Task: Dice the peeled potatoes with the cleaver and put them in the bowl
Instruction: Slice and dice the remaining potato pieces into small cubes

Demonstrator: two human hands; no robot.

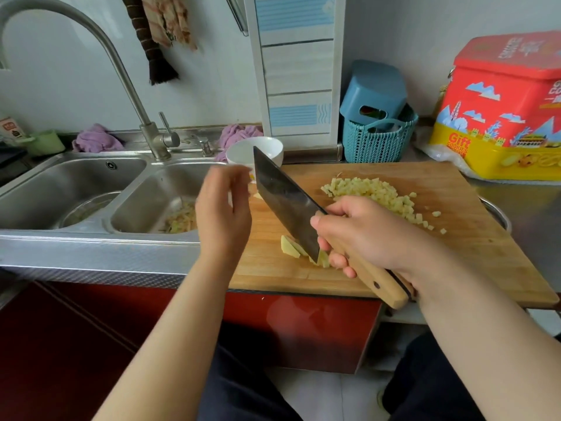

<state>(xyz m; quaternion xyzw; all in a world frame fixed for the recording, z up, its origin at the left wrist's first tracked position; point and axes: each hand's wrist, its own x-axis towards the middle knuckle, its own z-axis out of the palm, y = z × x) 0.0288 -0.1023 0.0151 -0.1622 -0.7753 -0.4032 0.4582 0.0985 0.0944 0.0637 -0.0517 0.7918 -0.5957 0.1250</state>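
Beneath the right hand, which grips the cleaver by its wooden handle, a few potato slices lie on the cutting board at the blade's heel. Beside it, the left hand hovers with loosely spread fingers, holding nothing. That hand should probably settle on the slices, fingertips tucked back, before chopping. Behind the right hand lies the diced potato pile; beyond the left stands the white bowl, near the sink, partly behind the raised blade.
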